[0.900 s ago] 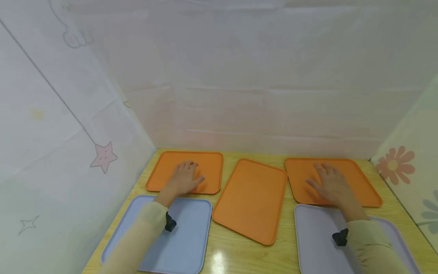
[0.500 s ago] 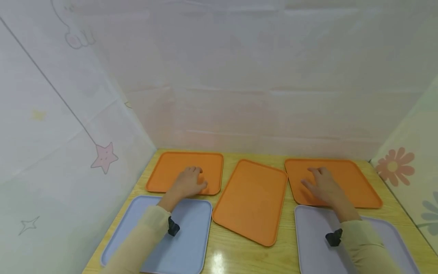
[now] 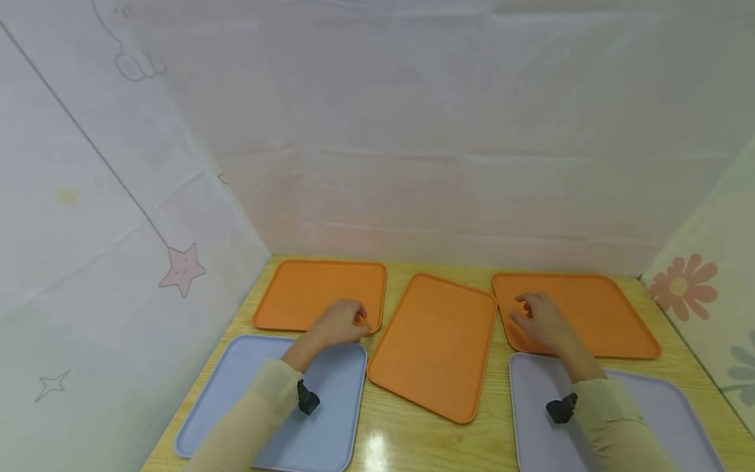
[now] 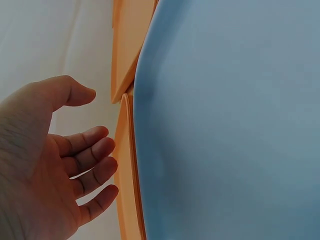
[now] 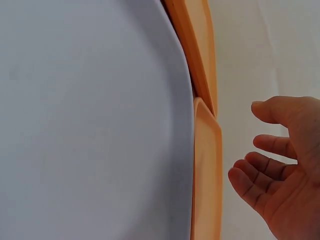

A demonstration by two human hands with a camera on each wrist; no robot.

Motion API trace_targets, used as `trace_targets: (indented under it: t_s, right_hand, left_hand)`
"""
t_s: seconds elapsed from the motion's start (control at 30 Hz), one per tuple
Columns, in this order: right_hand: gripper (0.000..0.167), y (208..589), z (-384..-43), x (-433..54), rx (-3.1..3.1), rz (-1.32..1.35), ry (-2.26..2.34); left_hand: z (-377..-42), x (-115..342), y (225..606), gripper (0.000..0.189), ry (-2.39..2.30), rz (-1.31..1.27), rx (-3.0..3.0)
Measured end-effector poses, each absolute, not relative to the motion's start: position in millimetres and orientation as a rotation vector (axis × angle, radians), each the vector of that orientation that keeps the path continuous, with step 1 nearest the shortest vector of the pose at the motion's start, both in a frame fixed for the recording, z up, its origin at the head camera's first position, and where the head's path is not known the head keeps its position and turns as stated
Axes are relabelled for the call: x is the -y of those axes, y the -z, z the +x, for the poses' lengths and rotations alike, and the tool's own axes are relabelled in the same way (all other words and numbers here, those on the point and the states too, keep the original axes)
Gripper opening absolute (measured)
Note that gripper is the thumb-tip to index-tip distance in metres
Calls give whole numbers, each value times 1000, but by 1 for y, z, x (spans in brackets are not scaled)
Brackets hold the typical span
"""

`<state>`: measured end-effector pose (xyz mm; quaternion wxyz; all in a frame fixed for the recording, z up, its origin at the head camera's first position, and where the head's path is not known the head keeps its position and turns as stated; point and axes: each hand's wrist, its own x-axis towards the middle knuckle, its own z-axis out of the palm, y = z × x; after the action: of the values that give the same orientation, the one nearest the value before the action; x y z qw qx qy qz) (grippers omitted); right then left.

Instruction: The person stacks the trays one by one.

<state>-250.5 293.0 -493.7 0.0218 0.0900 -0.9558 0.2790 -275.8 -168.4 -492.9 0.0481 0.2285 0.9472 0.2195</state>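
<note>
In the head view my left hand [image 3: 341, 322] is over the near right corner of the left orange tray [image 3: 301, 288], its fingers loosely bent with nothing in them. My right hand [image 3: 544, 321] is above the left part of the right orange tray [image 3: 607, 314], also holding nothing. Both wrist views show thumb and fingers apart, not touching any tray. A third orange tray [image 3: 433, 347] lies turned at an angle between the hands. Under the left forearm is a light blue tray [image 3: 333, 406]; a pale lilac tray [image 3: 660, 400] lies under the right forearm.
The trays lie on a light wooden table [image 3: 383, 432]. A pale cloth wall [image 3: 377, 131] stands behind it, and more cloth with printed stars and flowers closes off both sides. Small black devices [image 3: 308, 398] sit at the wrists.
Both hands have moved inward toward the middle tray and slightly nearer the body. Their fingers, spread before, are now more bent. The trays stay in place.
</note>
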Motion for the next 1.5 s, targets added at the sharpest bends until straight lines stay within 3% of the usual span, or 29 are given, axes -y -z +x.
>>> trace_targets:
  t_s: [0.53, 0.87, 1.23, 1.5]
  right_hand:
    - [43, 491, -248, -270, 3006, 189, -996]
    - [53, 493, -250, -264, 3111, 103, -1114]
    - [56, 496, -252, -252, 3153, 77, -1206]
    - [60, 503, -259, -247, 3171, 25, -1216]
  left_hand:
    - [-266, 155, 498, 25, -664, 858, -2770]
    - [-262, 151, 502, 21, -582, 891, -2802]
    - [-252, 137, 504, 34, -420, 805, -2819]
    - [-248, 130, 503, 17, -425, 802, -2775]
